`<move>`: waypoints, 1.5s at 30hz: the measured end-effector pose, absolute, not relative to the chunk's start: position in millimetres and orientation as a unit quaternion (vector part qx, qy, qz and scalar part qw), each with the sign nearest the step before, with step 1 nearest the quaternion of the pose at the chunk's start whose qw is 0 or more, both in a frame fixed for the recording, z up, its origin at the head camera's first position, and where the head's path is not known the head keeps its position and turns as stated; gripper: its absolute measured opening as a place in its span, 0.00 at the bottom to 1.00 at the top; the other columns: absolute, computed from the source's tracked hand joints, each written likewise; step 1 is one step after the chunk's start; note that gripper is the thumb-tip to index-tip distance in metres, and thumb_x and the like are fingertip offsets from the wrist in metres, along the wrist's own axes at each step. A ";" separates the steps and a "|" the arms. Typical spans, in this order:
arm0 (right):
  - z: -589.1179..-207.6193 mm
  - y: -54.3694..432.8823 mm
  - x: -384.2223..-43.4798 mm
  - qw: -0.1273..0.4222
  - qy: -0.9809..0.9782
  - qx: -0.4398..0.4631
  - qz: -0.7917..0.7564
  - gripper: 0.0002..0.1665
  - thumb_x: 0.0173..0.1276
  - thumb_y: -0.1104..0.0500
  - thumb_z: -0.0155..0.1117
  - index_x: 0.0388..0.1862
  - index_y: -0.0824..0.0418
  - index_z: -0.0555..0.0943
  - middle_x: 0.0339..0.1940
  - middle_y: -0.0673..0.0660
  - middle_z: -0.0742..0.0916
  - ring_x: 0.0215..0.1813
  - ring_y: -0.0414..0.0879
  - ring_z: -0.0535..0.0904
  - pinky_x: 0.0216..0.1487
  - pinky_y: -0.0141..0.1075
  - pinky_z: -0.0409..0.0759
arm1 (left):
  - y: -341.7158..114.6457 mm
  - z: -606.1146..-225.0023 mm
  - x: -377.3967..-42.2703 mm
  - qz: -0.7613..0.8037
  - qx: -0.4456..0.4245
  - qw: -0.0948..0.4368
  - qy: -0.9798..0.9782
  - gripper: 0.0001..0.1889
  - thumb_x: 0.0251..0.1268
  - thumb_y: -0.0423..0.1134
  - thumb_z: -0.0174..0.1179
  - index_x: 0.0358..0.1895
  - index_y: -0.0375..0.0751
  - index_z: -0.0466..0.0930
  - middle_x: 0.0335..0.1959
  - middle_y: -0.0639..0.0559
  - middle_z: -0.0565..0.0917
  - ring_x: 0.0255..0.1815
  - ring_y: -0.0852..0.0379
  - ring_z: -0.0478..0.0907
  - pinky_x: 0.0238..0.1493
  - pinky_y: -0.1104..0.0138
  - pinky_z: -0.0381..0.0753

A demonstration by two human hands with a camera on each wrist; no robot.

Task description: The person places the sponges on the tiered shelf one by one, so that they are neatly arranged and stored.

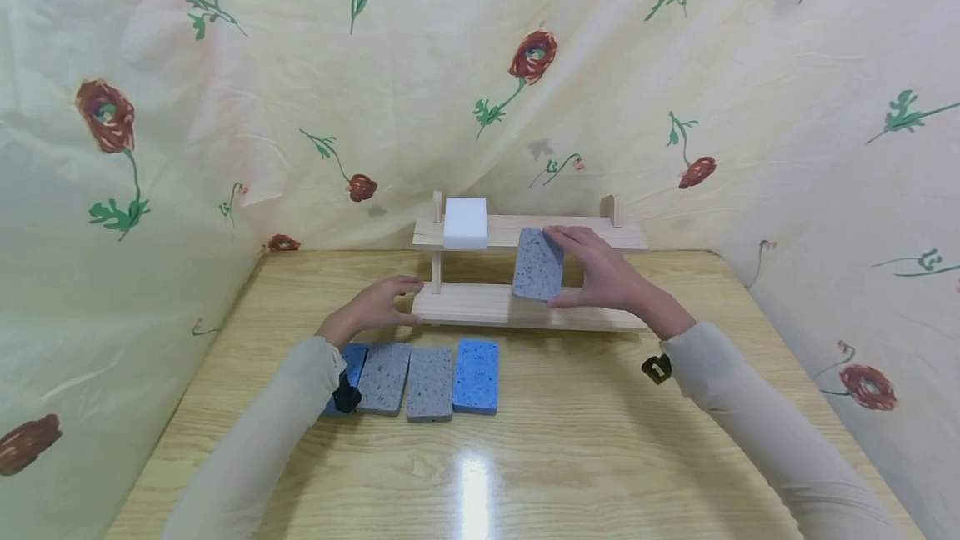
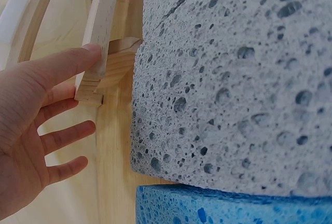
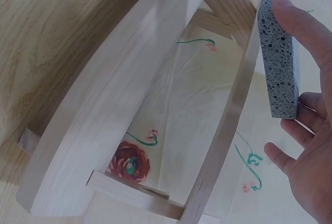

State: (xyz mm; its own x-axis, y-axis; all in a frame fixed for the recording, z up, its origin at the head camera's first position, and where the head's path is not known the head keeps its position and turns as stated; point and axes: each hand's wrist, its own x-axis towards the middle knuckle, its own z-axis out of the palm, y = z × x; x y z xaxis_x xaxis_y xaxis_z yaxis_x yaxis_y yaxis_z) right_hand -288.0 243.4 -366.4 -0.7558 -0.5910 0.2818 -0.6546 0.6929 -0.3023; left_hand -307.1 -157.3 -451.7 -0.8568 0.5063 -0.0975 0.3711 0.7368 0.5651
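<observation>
My right hand pinches a grey sponge by its edges, thumb low and fingers on top, in front of the two-tier wooden shelf. In the right wrist view, the grey sponge shows its narrow side between thumb and fingers of the right hand. At the shelf's left end, my left hand holds the lower board, thumb in front and fingers behind. The left wrist view shows the left hand at that board's end, with its lower fingers spread.
A white sponge-like block stands on the upper tier, towards the left. In front of the shelf lie a blue sponge, two grey sponges and another blue sponge partly behind the left wrist. Flowered cloth hangs around the table.
</observation>
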 end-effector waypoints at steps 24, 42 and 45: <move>-350.3 241.1 -311.4 0.068 -0.931 0.297 0.202 0.68 0.47 0.49 0.88 0.81 0.64 0.59 0.79 0.65 0.66 0.76 0.62 0.63 0.73 0.60 0.68 | -157.9 -452.3 -306.8 0.285 0.237 0.128 0.920 0.40 0.66 0.47 0.70 0.77 0.38 0.65 0.79 0.42 0.64 0.81 0.40 0.58 0.79 0.46 0.62; -338.8 239.0 -323.4 0.077 -0.927 0.304 0.204 0.70 0.45 0.51 0.88 0.81 0.65 0.58 0.80 0.67 0.65 0.77 0.64 0.61 0.76 0.60 0.64 | -156.6 -449.9 -305.1 0.280 0.224 0.130 0.924 0.40 0.65 0.47 0.71 0.77 0.38 0.65 0.79 0.42 0.64 0.81 0.40 0.59 0.78 0.46 0.63; -338.2 238.9 -326.2 0.080 -0.927 0.305 0.202 0.70 0.45 0.50 0.89 0.81 0.66 0.58 0.79 0.67 0.66 0.77 0.64 0.61 0.76 0.60 0.64 | -156.2 -449.5 -304.5 0.281 0.223 0.130 0.924 0.40 0.65 0.47 0.71 0.77 0.39 0.66 0.79 0.43 0.65 0.81 0.40 0.59 0.78 0.46 0.63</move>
